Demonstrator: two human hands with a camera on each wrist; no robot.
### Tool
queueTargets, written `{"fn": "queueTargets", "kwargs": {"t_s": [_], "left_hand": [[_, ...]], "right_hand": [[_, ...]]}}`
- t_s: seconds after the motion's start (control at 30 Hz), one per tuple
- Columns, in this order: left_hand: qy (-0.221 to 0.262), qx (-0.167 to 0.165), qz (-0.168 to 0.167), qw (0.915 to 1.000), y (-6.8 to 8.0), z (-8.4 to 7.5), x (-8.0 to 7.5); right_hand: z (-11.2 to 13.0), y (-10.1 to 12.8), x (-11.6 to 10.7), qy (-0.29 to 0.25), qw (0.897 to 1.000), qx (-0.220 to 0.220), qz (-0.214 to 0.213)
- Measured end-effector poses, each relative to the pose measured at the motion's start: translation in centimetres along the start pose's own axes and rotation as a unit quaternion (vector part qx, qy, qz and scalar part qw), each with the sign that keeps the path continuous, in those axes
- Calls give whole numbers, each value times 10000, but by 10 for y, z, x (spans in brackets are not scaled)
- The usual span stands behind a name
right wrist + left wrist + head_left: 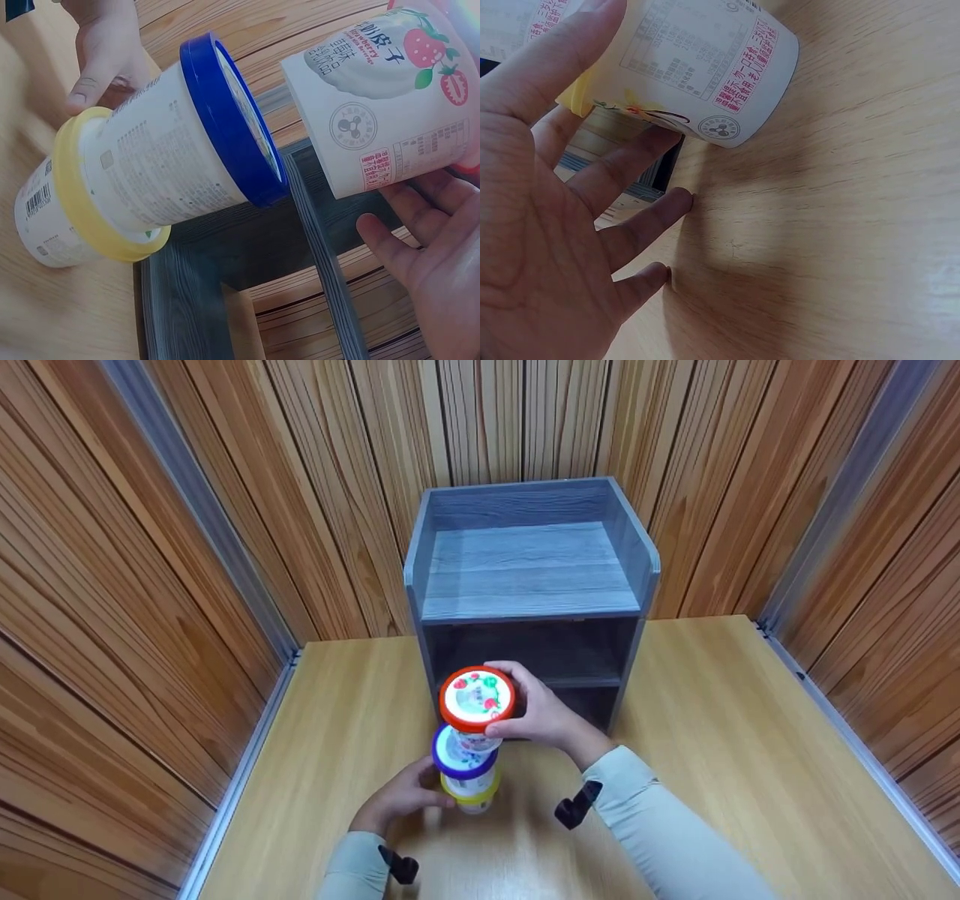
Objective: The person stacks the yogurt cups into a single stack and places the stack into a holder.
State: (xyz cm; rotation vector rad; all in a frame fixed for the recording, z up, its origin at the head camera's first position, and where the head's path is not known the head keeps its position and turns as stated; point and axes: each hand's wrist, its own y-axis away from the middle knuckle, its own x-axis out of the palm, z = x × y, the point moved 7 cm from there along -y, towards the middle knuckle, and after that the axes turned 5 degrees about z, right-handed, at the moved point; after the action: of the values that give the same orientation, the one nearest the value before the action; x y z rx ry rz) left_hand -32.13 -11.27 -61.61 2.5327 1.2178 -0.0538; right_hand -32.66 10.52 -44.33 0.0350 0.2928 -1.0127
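In the head view my right hand (546, 717) grips a white paper tub with a red lid (477, 700), thumb in front and fingers behind. Strawberries are printed on this tub (375, 112), whose base hangs apart from the blue lid (225, 124) below it. The blue-lidded tub (169, 154) stands on a yellow-lidded tub (45, 217), which rests on the table. My left hand (403, 796) holds the yellow-lidded tub from the left, thumb by its yellow rim (75, 172). In the left wrist view that hand's lower fingers (645, 229) spread near the tabletop.
Just behind the tubs stands a grey wood-grain shelf unit (525, 570) with a raised rim around its top and compartments below. It sits on the light wooden table (712, 720). Wood-panelled walls (337, 472) enclose the back and both sides.
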Motion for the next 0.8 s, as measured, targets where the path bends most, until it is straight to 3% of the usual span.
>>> {"fn": "queueTargets", "kwargs": {"t_s": [0.43,0.8], "left_hand": [[115,251,210,9994,-1,-1,2],[84,74,183,9998,-1,0,1]], "right_hand": [[0,-5,12,-114,9997,-120,164],[-8,-8,19,-48,9998,116,162]]}}
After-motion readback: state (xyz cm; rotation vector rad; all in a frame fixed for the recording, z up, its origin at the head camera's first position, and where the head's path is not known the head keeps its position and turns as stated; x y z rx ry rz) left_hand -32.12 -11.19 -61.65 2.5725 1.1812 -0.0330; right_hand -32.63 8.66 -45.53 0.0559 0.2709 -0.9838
